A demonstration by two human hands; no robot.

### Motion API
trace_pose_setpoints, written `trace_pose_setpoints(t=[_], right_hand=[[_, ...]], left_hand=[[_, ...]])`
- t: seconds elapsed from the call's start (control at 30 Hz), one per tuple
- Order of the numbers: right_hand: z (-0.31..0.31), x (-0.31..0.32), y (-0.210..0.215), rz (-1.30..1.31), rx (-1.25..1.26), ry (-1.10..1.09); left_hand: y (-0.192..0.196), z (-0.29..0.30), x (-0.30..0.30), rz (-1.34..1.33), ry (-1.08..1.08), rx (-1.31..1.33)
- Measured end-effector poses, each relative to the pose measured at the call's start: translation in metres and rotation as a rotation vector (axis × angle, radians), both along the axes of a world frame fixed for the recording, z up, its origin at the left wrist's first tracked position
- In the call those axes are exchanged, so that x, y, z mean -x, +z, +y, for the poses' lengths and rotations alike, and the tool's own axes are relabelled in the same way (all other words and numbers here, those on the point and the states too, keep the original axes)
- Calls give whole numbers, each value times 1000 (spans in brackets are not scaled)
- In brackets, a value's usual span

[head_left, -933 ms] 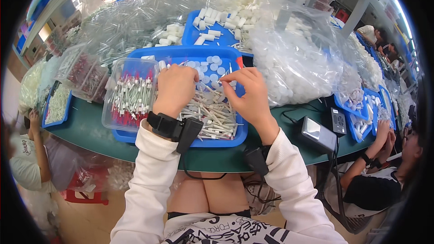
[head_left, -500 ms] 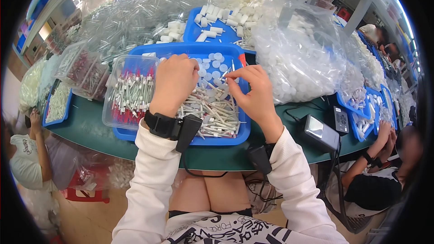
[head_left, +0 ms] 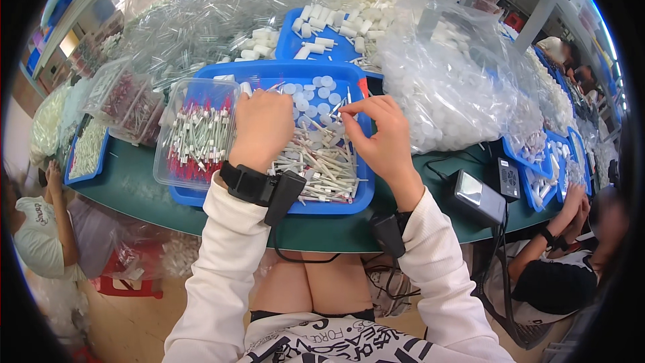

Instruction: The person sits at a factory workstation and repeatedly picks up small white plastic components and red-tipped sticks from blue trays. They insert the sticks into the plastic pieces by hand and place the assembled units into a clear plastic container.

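My left hand (head_left: 263, 128) is closed over the left half of a blue tray (head_left: 310, 209). Its fingertips point away from me, hidden behind the back of the hand. Just beyond them show a white cylindrical piece (head_left: 246, 88) and a thin, red-marked stick (head_left: 276, 86); whether the fingers grip either, I cannot tell. My right hand (head_left: 383, 131), at the tray's right side, pinches a thin white stick (head_left: 340, 107) between thumb and forefinger. Below lie many pale slender sticks (head_left: 321, 173), with round translucent white discs (head_left: 324, 93) farther back.
A clear plastic box (head_left: 161, 161) of red-and-white sticks overlaps the tray's left side. Behind are clear tubes (head_left: 195, 33) and another blue tray (head_left: 285, 44) of white cylinders. A bag (head_left: 437, 94) of white parts and a silver-black device (head_left: 476, 198) stand right. Co-workers sit on both sides.
My left hand has drawn slightly toward me, its fingers turning more straight ahead. The white cylinder and red-marked stick now show beyond them. My right hand keeps its pinch, barely shifted.
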State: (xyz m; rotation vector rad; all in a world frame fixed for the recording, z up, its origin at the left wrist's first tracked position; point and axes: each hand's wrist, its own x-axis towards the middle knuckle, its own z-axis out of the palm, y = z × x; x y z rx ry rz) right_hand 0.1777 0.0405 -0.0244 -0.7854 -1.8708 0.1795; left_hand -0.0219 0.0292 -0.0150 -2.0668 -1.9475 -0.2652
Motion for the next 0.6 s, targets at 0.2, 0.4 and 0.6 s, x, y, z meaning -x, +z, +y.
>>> trace_pose_setpoints(t=[0.2,0.4,0.6], right_hand=[[0,0,1,7,6,3],[1,1,-1,7,-17,19],[-7,2,5,66,141,36]], left_hand=[[8,-7,-9,73,96,-11],[9,-6,-1,-104,-34,-190],[33,-5,-19,-1101,-225,-570]])
